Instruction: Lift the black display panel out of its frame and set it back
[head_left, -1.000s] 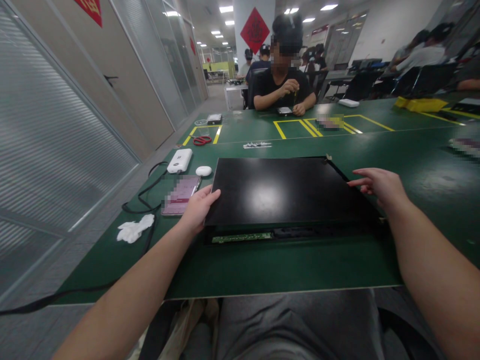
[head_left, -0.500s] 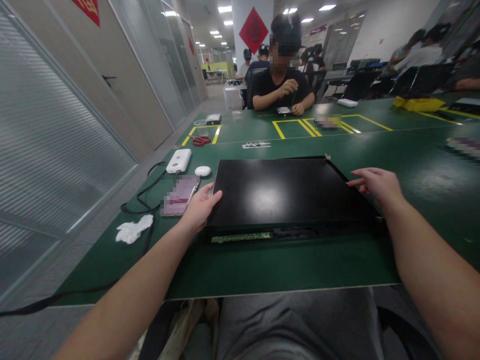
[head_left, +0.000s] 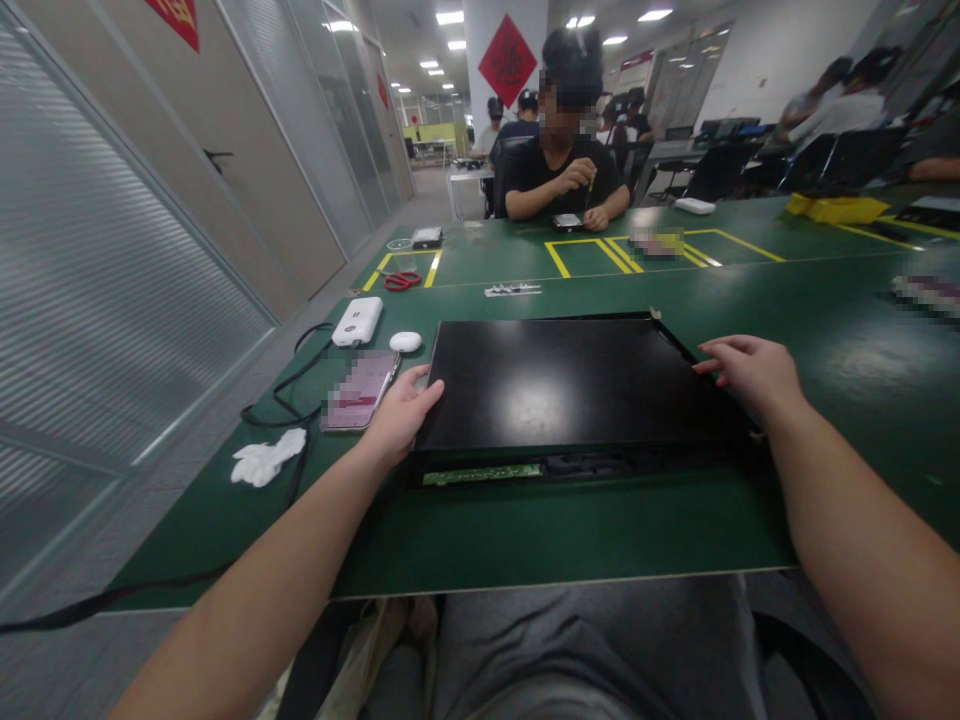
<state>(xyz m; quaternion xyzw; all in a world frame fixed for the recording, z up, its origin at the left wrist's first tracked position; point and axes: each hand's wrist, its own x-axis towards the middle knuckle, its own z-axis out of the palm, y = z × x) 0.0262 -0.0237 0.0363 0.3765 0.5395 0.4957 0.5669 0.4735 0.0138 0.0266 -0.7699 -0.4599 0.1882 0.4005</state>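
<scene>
A black display panel [head_left: 517,390] lies tilted in a shallow black frame [head_left: 675,335], with light glinting off its face. At its left edge, my left hand [head_left: 403,410] grips the panel, thumb on top and the other fingers partly hidden beneath. My right hand [head_left: 750,372] is by the right edge, fingers stretched toward the rim and slightly apart; whether the fingertips touch it I cannot tell. Below the panel's near edge, a narrow green circuit board [head_left: 482,475] shows inside the frame.
Left of the panel are a phone [head_left: 361,392], a white earbud case [head_left: 406,342], a white power bank [head_left: 358,321] with a black cable, and crumpled tissue [head_left: 268,457]. Red-handled scissors [head_left: 403,281] lie farther back. A co-worker [head_left: 566,170] sits across the green table [head_left: 570,545].
The panel's far edge sits very slightly lower, showing a little more of the frame's back rim. Both my hands stay nearly in place.
</scene>
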